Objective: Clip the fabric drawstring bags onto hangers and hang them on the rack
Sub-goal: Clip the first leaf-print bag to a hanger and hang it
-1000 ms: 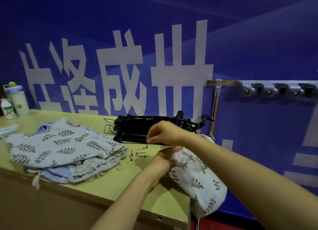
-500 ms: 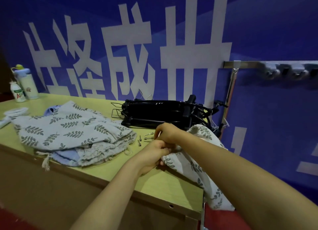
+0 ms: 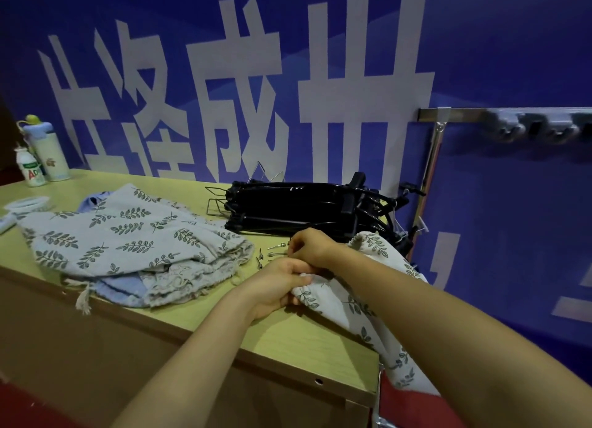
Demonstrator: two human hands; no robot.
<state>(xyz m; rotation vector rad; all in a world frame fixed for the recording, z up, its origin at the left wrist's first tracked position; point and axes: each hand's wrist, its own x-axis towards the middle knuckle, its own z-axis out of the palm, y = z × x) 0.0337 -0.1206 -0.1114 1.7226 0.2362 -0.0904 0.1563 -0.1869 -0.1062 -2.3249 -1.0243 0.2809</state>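
Risk of slippage at the desk point(image 3: 304, 341) edge: the leaf-print drawstring bag point(image 3: 373, 245), lying just in front of and to the right of the stack of black hangers point(image 3: 298, 206), has most of its body draped past the desk corner and hanging free. Its weight probably pulls against the grip, so a loosened hold could let the whole bag slide to the floor. The left hand point(image 3: 278, 286), directly in front of the hanger stack, has its fingers clamped on the bag's gathered mouth. The right hand point(image 3: 312, 246), between that hand and the stack, has its fingers curled together beside the small metal pins point(image 3: 272, 255). Whether they pinch a cord, a pin or nothing cannot be told.

A second hazard is judged to be those loose pins: a sweep of cloth or wrist could scatter them, or a point could snag the weave. No hanger is yet separated from the tangled stack, so pulling one out may drag others with it.

The bag is pale grey-blue cloth printed with dark leaf sprigs, soft and creased, its mouth puckered. A pile of matching bags point(image 3: 128, 245) lies left of the stack, and the rack point(image 3: 480, 112) stands above and to the right of it.
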